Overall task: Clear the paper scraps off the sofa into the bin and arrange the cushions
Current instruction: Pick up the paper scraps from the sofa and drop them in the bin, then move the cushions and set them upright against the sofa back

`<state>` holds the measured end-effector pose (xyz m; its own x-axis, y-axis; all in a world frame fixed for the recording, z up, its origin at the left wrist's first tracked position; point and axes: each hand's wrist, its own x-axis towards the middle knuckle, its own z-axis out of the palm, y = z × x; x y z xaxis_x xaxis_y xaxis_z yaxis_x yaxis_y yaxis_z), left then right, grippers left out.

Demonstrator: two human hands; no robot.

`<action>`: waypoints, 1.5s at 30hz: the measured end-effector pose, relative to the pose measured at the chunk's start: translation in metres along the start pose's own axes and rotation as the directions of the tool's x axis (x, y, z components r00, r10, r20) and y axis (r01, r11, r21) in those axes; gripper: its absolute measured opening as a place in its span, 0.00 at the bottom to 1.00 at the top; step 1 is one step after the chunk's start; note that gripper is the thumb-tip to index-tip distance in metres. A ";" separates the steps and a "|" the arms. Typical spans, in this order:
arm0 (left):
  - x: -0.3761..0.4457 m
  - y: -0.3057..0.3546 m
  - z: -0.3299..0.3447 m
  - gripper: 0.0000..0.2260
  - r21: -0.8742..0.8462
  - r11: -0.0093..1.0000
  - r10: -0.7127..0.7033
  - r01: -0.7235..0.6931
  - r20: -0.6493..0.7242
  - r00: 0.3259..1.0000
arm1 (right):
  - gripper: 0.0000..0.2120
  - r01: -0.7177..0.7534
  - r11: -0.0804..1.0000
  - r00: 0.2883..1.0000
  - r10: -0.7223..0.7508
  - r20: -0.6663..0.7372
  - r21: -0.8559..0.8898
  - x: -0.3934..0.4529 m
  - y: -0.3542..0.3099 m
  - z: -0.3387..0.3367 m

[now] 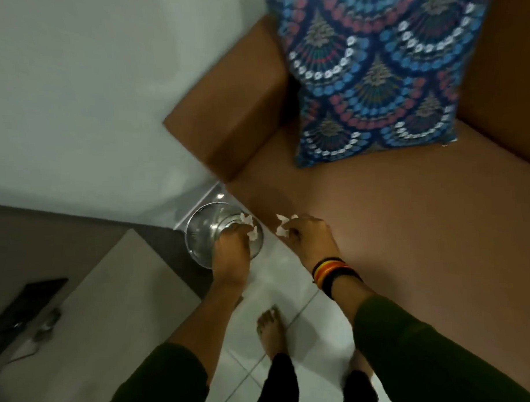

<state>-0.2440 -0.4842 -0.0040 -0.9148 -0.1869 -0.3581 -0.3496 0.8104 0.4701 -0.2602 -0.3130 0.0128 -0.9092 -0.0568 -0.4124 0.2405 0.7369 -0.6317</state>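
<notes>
A round metal bin stands on the floor beside the brown sofa, at its left front corner. My left hand hovers over the bin's mouth, fingers closed around white paper scraps. My right hand is just right of the bin, above the sofa's front edge, and grips more white paper scraps. A blue patterned cushion leans upright in the sofa's back left corner against the armrest.
A low beige table with a dark flat device stands at the left. White tiled floor runs between it and the sofa, where my bare foot stands. A pale wall rises behind the bin.
</notes>
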 end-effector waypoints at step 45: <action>0.146 0.284 0.024 0.33 -0.669 0.743 -0.065 -0.002 -0.075 0.995 | 0.46 -0.140 0.650 0.841 0.476 -0.256 0.747 0.173 0.097 -0.296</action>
<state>-0.4718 -0.2677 0.0580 -0.9030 -0.2801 -0.3259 -0.3930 0.2316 0.8899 -0.4951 -0.0525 0.0744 -0.7372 0.4758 -0.4797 0.5377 -0.0166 -0.8430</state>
